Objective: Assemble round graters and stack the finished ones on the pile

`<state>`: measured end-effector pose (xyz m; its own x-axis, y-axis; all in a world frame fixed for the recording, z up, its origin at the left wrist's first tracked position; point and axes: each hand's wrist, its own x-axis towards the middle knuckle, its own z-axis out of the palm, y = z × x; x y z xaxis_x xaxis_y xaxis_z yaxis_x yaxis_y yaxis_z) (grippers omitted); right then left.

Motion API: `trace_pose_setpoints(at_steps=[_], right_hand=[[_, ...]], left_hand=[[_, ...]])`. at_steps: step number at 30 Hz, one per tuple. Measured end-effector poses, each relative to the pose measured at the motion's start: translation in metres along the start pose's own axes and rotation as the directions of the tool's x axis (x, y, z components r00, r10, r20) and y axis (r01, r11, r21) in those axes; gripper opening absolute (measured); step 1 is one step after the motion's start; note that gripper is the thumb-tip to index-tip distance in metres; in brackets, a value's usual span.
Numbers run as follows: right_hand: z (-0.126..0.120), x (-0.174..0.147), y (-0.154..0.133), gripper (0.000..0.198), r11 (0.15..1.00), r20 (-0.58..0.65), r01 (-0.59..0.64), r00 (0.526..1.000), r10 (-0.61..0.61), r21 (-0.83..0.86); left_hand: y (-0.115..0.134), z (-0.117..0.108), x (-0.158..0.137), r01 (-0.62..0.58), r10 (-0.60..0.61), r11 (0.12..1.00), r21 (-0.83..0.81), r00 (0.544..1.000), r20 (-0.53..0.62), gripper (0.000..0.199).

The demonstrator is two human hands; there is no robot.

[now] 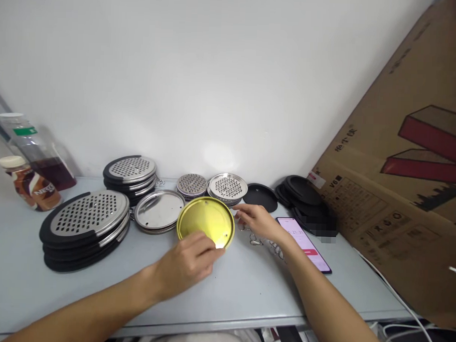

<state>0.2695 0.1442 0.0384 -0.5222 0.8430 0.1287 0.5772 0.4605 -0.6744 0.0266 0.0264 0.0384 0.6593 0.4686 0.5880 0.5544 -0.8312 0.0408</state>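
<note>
A shiny yellow round metal disc (204,217) with a raised rim is tilted up in my left hand (191,259), whose thumb and fingers close on its lower edge. Just right of the disc hovers my right hand (258,221), fingers stretched toward the left with nothing visible in them. Beyond my fingers lies a stack of silver grater discs (228,186), with smaller grater discs (191,183) beside it. Plain silver discs (160,209) are piled to the left of the yellow one. Several small metal rings (255,240) lie under my right wrist, partly hidden.
Black-rimmed graters stand in a front stack (92,213) and a back stack (133,168) at left, near two bottles (33,184). A black round dish (260,197), black parts (305,193), a lit phone (304,243) and a large cardboard box (391,196) occupy the right.
</note>
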Motion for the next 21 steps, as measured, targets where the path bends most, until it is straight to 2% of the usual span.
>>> trace_pose_setpoints(at_steps=[2,5,9,11,13,15,16,19,21], right_hand=[[-0.004,0.001,0.005,0.032,0.996,0.045,-0.056,0.998,0.052,0.072],[0.000,0.000,0.004,0.031,0.992,0.127,-0.069,0.990,0.055,0.104],[0.016,0.000,-0.004,0.025,1.000,0.133,0.017,0.991,-0.018,0.010],[0.023,0.000,-0.007,0.024,0.996,0.109,0.068,0.992,-0.062,-0.050],[0.025,0.000,-0.008,0.026,0.992,0.077,0.090,0.994,-0.083,-0.093],[0.025,0.000,-0.007,0.029,0.988,0.034,0.086,0.996,-0.083,-0.130],[0.024,0.000,-0.006,0.030,0.986,0.021,0.084,0.996,-0.081,-0.144],[0.022,0.000,-0.004,0.029,0.985,0.052,0.094,0.995,-0.087,-0.145],[0.021,-0.001,-0.003,0.028,0.987,0.091,0.098,0.992,-0.086,-0.127]], left_hand=[[0.010,0.010,-0.001,-0.035,0.038,0.998,-0.056,0.998,0.044,0.030],[0.016,0.024,-0.005,-0.028,0.036,0.993,-0.115,0.997,0.072,0.029],[0.014,0.027,-0.006,0.055,-0.013,0.959,-0.279,0.989,0.149,0.022],[0.006,0.019,-0.003,0.142,-0.070,0.924,-0.355,0.976,0.209,0.030],[-0.007,0.009,0.000,0.266,-0.196,0.900,-0.346,0.955,0.225,0.045],[-0.026,-0.003,0.001,0.368,-0.330,0.888,-0.275,0.928,0.176,0.041],[-0.035,-0.008,0.000,0.385,-0.358,0.890,-0.243,0.922,0.152,0.040],[-0.056,-0.018,-0.004,0.379,-0.359,0.911,-0.164,0.923,0.135,0.041],[-0.058,-0.021,-0.006,0.356,-0.329,0.923,-0.149,0.927,0.179,0.040]])
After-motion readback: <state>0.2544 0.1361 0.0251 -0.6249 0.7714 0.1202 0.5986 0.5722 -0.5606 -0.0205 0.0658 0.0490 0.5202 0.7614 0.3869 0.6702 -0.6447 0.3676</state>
